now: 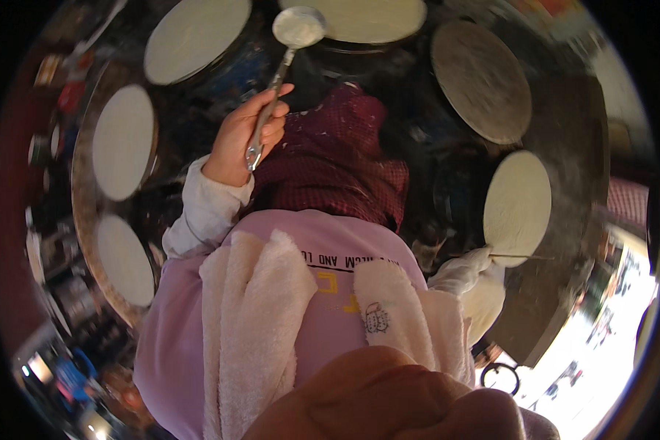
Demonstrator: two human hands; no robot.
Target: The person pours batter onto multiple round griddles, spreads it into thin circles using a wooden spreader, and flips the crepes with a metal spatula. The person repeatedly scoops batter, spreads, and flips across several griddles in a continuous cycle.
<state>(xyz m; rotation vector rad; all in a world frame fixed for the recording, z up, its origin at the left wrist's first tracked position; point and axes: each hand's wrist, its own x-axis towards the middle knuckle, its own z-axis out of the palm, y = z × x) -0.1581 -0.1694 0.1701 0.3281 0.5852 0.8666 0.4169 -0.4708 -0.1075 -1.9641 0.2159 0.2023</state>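
Note:
My bare left hand (232, 135) grips the handle of a metal ladle (282, 72). White batter (301, 27) lies in its bowl, which overlaps the edge of a batter-covered round griddle plate (377, 19) in the view. On my right, a white-gloved hand, my right hand (472, 265), holds a thin stick (520, 257) across the near edge of a round plate coated with pale batter (518, 206). Whether the stick touches the batter cannot be told. Beyond that plate, a bare grey griddle plate (481, 81) shows no batter.
More batter-covered plates curve round my left: one at the upper left (197, 39), one at mid-left (124, 142) and one lower (125, 259). A ring-shaped table edge (82, 203) runs outside them. A checked maroon apron (335, 165) covers my lap. White towels (258, 297) hang over my chest.

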